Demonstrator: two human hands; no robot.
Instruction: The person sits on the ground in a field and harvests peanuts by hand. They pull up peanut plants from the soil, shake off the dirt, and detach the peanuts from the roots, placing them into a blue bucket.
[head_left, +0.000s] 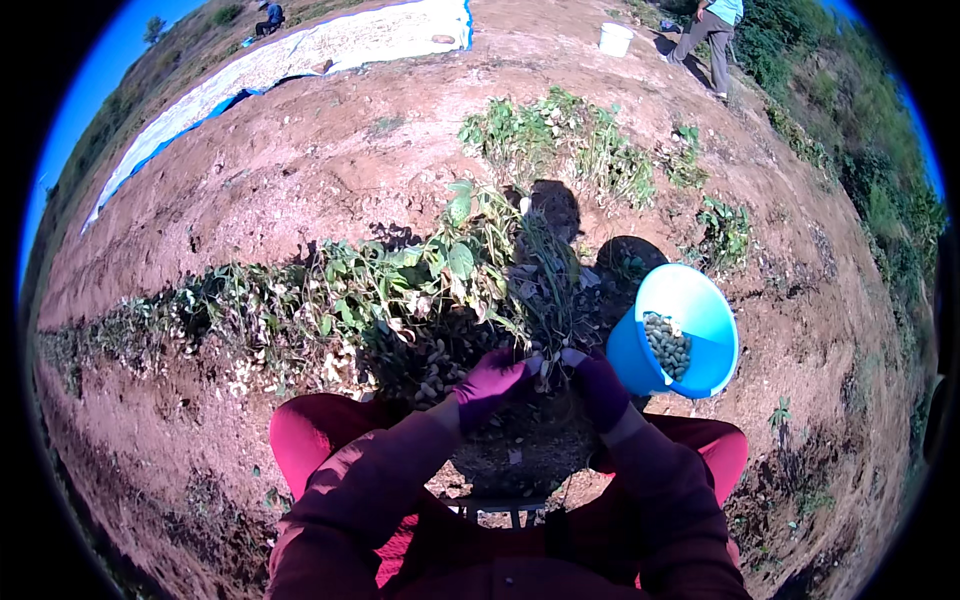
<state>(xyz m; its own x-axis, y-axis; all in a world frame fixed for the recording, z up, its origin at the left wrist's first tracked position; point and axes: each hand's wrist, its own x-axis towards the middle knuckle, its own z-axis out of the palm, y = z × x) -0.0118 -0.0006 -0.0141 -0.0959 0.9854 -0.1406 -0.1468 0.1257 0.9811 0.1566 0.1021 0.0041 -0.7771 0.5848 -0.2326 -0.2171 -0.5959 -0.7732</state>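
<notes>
My left hand (491, 384), in a purple glove with pale fingertips, is at the root end of a peanut plant (546, 277) in front of me. From the other side my right hand (600, 386), gloved the same way, pinches the same root end. Peanut pods (551, 367) hang between the two sets of fingertips. The exact finger grip is small and partly shaded. Just right of my right hand, a blue bucket (622, 360) leans slightly and holds many peanuts (666, 349). More loose pods (431, 375) lie left of my left hand.
A row of pulled peanut plants (300, 300) stretches left, with another heap (562, 135) beyond. Farther off are a white sheet (375, 37) covered with pale produce, a white bucket (616, 40), a standing person (709, 37) and a seated person (270, 16). Bushes (847, 112) line the right.
</notes>
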